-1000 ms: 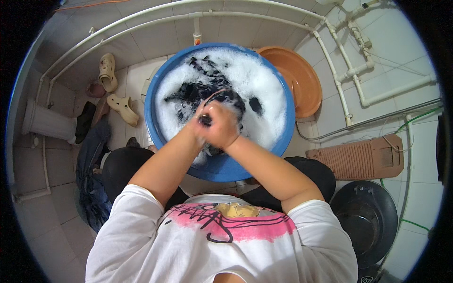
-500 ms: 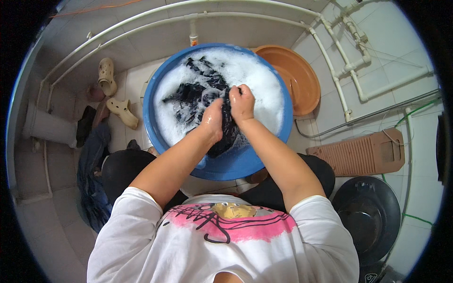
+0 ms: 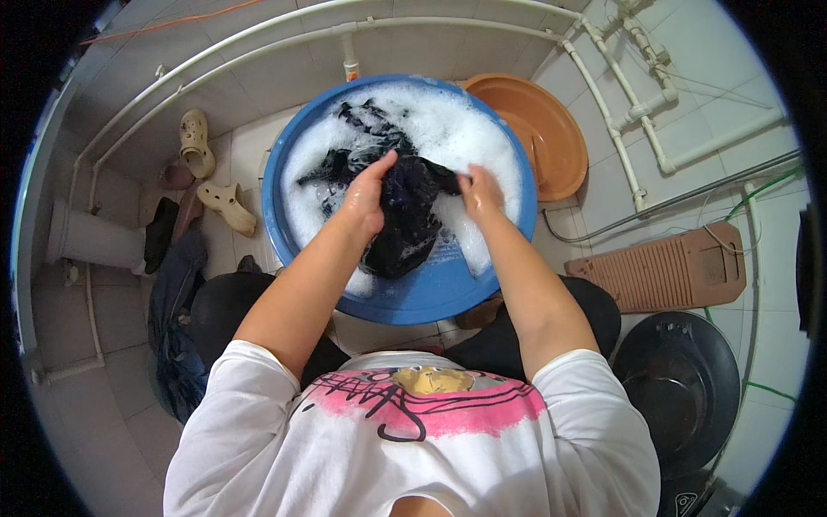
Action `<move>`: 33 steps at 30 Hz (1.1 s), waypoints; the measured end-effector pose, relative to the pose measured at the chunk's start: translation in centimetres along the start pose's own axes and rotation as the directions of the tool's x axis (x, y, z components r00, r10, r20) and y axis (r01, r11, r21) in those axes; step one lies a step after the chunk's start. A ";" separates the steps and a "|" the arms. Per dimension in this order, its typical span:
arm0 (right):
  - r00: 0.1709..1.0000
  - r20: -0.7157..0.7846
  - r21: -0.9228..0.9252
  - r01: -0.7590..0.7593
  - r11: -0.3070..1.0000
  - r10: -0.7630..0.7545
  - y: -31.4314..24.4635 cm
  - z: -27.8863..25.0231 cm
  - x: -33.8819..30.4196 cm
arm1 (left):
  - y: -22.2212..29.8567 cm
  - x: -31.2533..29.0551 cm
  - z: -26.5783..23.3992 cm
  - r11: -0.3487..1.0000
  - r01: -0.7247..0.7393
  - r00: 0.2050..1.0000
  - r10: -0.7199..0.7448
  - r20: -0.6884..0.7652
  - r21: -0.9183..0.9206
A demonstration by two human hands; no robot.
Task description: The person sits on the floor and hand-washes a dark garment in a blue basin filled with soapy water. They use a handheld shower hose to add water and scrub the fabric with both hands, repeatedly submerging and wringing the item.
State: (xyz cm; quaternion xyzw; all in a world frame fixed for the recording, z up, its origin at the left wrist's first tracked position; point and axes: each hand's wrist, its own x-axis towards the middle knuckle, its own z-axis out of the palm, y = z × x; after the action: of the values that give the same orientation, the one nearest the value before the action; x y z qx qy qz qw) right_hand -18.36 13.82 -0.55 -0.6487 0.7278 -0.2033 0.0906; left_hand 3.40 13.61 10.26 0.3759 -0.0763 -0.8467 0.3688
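Observation:
A wet black garment (image 3: 405, 220) is stretched between my hands over a big blue tub (image 3: 405, 312) of white suds (image 3: 478, 142). My left hand (image 3: 366, 196) is at the garment's left side, thumb pointing up along it; its other fingers are hidden behind or under the cloth. At the right, my right hand (image 3: 479, 189) pinches an edge of the garment and pulls it out sideways. More dark cloth (image 3: 345, 164) floats among the foam on the tub's far left side.
Behind the tub at right sits an orange basin (image 3: 556, 146). A brown washboard (image 3: 659, 271) and a black basin (image 3: 676, 388) lie to my right. Beige clogs (image 3: 226, 207) and dark blue cloth (image 3: 177, 319) are at left. White pipes (image 3: 448, 24) run along the walls.
My hands have moved apart: the right went right and slightly down, the left a little left. The bunched garment has spread out between them.

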 end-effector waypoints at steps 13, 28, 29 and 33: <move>0.996 0.065 0.869 -0.027 0.494 -0.059 -12.9 -3.3 -1.0 | -0.3 0.6 -0.2 0.998 -0.045 0.995 0.042 -0.085 -0.042; 0.955 -0.279 0.694 0.270 0.667 -0.097 -16.2 -4.3 -4.1 | -1.5 0.8 -1.5 0.973 -0.228 0.971 0.230 -0.062 0.035; 0.957 -0.257 0.691 0.279 0.666 -0.134 -16.3 -4.9 -4.4 | -1.3 0.9 -1.6 0.978 -0.210 0.976 0.208 -0.065 -0.012; 0.973 -0.156 0.639 -0.031 0.769 0.169 -8.0 -2.3 1.0 | -2.4 -2.2 2.6 0.923 -0.123 0.989 0.082 0.126 0.364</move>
State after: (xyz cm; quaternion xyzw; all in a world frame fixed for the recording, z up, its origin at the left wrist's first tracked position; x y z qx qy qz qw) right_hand -12.20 12.69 4.98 -0.5163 0.6559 -0.4963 0.2387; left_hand 1.23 16.44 12.46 0.3876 -0.2741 -0.8158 0.3303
